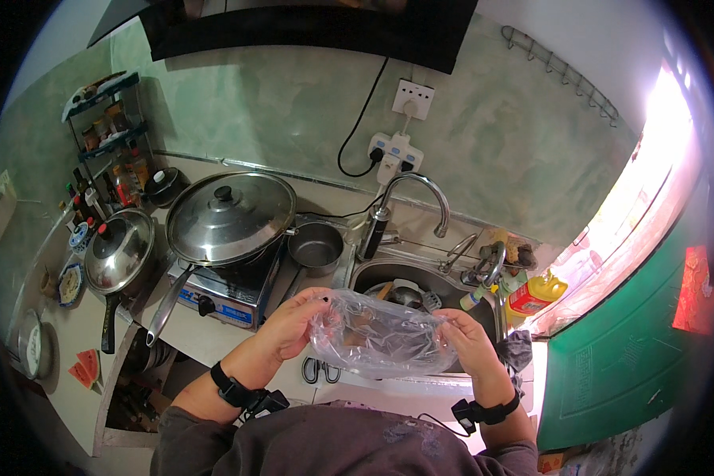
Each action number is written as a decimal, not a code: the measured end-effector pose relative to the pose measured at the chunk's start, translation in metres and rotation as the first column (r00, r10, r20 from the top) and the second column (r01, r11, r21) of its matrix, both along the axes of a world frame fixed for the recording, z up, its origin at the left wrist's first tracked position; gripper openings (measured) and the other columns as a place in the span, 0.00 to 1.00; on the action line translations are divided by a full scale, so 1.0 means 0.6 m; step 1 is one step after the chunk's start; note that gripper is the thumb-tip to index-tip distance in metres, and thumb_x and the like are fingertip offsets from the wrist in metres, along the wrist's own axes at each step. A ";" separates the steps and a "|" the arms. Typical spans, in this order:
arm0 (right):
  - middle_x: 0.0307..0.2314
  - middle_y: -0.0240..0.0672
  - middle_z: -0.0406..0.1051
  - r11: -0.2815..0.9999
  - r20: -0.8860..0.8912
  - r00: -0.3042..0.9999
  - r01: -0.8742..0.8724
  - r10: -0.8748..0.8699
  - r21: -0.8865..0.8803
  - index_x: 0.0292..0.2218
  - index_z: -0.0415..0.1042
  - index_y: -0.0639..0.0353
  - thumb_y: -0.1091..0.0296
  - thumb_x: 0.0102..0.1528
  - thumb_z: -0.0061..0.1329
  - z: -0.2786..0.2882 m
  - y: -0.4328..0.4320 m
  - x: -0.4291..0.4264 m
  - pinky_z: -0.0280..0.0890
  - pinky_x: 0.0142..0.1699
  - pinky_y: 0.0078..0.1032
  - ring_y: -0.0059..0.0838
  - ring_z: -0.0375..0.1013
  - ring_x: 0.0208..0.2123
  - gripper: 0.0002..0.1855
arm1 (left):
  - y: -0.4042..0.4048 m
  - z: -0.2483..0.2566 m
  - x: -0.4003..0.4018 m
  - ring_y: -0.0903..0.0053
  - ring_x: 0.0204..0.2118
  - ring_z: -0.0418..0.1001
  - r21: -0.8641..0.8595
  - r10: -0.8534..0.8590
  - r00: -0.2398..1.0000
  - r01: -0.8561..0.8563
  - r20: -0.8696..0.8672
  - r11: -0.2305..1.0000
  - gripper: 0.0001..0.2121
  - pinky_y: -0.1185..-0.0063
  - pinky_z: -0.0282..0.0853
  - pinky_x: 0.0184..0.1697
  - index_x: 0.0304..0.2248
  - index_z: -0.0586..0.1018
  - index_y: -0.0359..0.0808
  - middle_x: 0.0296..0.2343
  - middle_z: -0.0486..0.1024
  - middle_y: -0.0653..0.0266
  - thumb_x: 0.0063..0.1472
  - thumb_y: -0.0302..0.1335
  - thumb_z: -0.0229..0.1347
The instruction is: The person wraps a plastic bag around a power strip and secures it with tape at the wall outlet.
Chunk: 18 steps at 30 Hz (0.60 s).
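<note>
My left hand pinches the left edge of a clear plastic bag, and my right hand pinches its right edge. The bag is spread between both hands, in front of the steel sink. Behind it in the sink lie a slotted utensil and other dishes, partly hidden. Black-handled scissors rest on the counter just below the bag, their blades out of sight. Each wrist wears a black strap with a small device.
Left of the sink stand a small dark saucepan, a large lidded pan on a portable stove and another lidded pan. Watermelon slices lie at far left. A curved faucet rises behind the sink; a yellow jug stands right.
</note>
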State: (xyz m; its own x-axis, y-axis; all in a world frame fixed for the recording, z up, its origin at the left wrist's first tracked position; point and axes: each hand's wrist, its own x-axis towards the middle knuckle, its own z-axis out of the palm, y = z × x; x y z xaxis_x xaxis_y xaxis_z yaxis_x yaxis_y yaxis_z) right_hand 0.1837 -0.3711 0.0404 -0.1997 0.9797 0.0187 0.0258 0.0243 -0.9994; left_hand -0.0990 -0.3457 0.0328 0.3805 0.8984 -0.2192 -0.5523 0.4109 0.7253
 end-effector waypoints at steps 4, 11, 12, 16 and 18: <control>0.19 0.29 0.62 1.000 0.020 1.000 -0.007 0.007 -0.006 0.38 0.61 0.65 0.73 0.51 0.35 -0.002 0.003 0.002 0.57 0.27 0.13 0.16 0.60 0.21 0.11 | 0.003 -0.004 0.000 0.78 0.23 0.67 -0.001 0.003 1.000 -0.003 -0.002 1.000 0.09 0.84 0.63 0.22 0.35 0.64 0.33 0.23 0.68 0.60 0.52 0.23 0.42; 0.19 0.29 0.63 1.000 -0.015 1.000 0.002 -0.003 -0.026 0.37 0.62 0.64 0.74 0.51 0.35 -0.005 0.005 0.000 0.56 0.25 0.11 0.14 0.60 0.20 0.11 | 0.006 -0.007 0.003 0.79 0.23 0.67 -0.018 0.021 0.999 -0.022 -0.031 1.000 0.09 0.83 0.64 0.24 0.35 0.66 0.34 0.23 0.69 0.62 0.52 0.22 0.42; 0.19 0.29 0.63 1.000 -0.007 1.000 0.004 -0.004 -0.026 0.37 0.62 0.64 0.74 0.51 0.35 -0.005 0.006 0.000 0.56 0.26 0.11 0.14 0.60 0.20 0.11 | 0.006 -0.007 0.003 0.79 0.23 0.67 -0.018 0.021 0.999 -0.022 -0.031 1.000 0.09 0.83 0.64 0.24 0.35 0.66 0.34 0.23 0.69 0.62 0.52 0.22 0.42; 0.20 0.29 0.63 1.000 -0.009 1.000 0.006 -0.006 -0.015 0.37 0.62 0.64 0.74 0.51 0.35 -0.007 0.008 0.000 0.56 0.26 0.11 0.14 0.60 0.21 0.11 | 0.008 -0.010 0.005 0.79 0.23 0.67 -0.038 0.031 0.999 -0.032 -0.029 0.999 0.09 0.83 0.64 0.23 0.35 0.66 0.34 0.24 0.69 0.62 0.52 0.22 0.42; 0.20 0.29 0.63 1.000 -0.010 1.000 0.006 -0.006 -0.022 0.37 0.62 0.64 0.74 0.51 0.35 -0.006 0.008 -0.001 0.56 0.26 0.11 0.14 0.60 0.21 0.11 | 0.010 -0.012 0.005 0.79 0.23 0.67 -0.045 0.036 0.999 -0.037 -0.031 0.998 0.09 0.83 0.64 0.23 0.35 0.66 0.34 0.24 0.69 0.62 0.52 0.22 0.42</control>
